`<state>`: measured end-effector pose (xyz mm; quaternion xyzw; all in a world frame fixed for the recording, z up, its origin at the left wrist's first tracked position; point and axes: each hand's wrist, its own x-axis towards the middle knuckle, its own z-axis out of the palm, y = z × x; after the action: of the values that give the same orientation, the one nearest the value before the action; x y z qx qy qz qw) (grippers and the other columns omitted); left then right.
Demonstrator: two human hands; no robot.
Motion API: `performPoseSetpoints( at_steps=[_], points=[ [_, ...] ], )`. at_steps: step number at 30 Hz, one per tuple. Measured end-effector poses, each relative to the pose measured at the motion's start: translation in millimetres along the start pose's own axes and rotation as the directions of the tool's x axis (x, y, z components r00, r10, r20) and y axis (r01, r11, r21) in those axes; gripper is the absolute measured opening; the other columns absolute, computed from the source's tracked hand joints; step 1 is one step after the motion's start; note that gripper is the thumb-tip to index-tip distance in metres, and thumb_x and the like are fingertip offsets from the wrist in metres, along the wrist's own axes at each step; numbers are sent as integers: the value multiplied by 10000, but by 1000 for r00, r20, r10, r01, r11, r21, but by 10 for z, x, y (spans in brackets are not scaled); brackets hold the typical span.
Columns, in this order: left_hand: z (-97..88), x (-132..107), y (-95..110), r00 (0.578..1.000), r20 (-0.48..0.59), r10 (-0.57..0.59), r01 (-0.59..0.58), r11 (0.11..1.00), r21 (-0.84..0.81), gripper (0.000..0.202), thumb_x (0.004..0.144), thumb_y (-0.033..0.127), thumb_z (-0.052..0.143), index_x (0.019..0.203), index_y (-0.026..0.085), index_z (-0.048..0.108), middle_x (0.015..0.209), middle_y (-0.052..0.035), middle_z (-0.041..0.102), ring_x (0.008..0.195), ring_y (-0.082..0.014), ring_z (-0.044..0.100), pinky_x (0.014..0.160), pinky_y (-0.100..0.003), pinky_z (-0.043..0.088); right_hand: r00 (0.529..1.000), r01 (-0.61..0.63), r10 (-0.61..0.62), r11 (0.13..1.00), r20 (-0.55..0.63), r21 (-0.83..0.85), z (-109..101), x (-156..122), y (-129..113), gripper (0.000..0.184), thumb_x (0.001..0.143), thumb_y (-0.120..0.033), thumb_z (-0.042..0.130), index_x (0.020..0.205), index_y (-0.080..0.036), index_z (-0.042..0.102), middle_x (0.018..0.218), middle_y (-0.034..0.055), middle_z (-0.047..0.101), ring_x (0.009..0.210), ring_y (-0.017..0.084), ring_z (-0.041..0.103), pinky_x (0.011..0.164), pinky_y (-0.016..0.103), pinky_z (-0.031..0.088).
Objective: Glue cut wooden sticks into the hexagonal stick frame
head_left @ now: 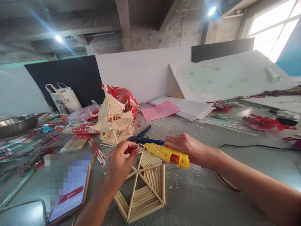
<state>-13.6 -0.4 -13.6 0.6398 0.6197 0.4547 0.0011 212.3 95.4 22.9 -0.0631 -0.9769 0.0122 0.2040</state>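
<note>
Both forearms reach in from the near edge, the left rising steeply and the right slanting in low from the side, so the hands meet over the middle of the worktop [202, 201]. The left hand [119, 161] is bent at the wrist, its back toward the camera, with thumb and forefinger tips pressed together and the other fingers curled beneath; whether they pinch something small, I cannot tell. The right hand [182, 144] lies knuckles up, its fingers wrapped around a yellow glue gun [166, 153], whose nozzle points at the left fingertips and stops just beside them. A clear glue stick [195, 166] juts from the gun's rear, below the right wrist.

Directly below the fingers of both hands lies a six-sided stick frame [138, 171], its spokes meeting at a hub; some of its wedges are filled with slats. Just beyond the left fingertips rests a blue-handled cutter [154, 142], and past it, farther to the left, stands a tiered stick model [113, 122]. Left of the left fingers lie red-banded sticks [96, 152], with a phone [70, 193] nearer the camera. A black cable [249, 145] runs right of the right fingers.
</note>
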Motion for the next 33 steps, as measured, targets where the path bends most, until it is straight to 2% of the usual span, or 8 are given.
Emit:
performPoseSetpoints(
  at_steps=[15, 33],
  points=[
    [-20, -5, 31, 996, -35, 77, -76, 997, 30, 131, 801, 289, 555, 776, 177, 617, 726, -9, 640, 664, -131, 584, 633, -239, 446, 999, -20, 20, 1000, 30, 13, -27, -2, -32, 163, 860, -268, 476, 748, -150, 461, 680, 5, 483, 578, 83, 413, 530, 231, 297],
    [-42, -3, 67, 995, -50, 89, -84, 992, 90, 114, 803, 288, 549, 773, 200, 614, 731, -19, 654, 657, -141, 593, 636, -247, 456, 999, -24, 23, 999, 35, 31, -38, 3, -33, 159, 855, -261, 483, 741, -160, 441, 675, -7, 468, 570, 77, 401, 523, 228, 289]
  ],
)
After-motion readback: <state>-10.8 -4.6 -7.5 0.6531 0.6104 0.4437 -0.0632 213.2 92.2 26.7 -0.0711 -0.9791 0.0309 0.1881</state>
